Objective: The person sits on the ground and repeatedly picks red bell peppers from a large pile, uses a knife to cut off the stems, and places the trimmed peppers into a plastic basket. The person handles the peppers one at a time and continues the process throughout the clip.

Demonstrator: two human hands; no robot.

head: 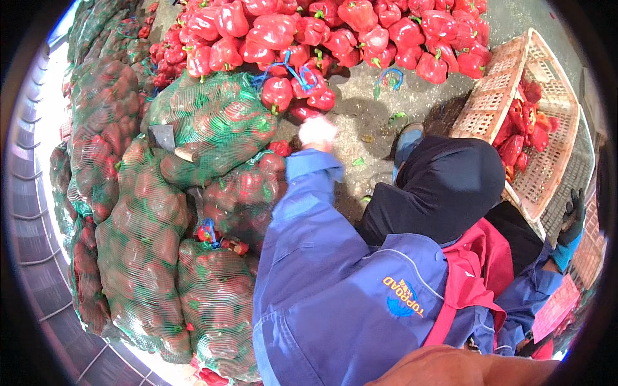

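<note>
My left hand is bright and blurred, low beside a cluster of red bell peppers near blue ties; its fingers and any hold cannot be made out. To its left lies a green mesh sack of peppers. A flat grey blade and a short wooden handle rest on that sack. My right hand, in a dark glove with a teal cuff, is at the far right beside a plastic crate. Its fingers are spread, with nothing seen in them.
Red bell peppers are heaped ahead on the concrete floor. More full mesh sacks stand at the left. A tilted, pale plastic crate holds peppers at the right. My bent knee and shoe lie between.
</note>
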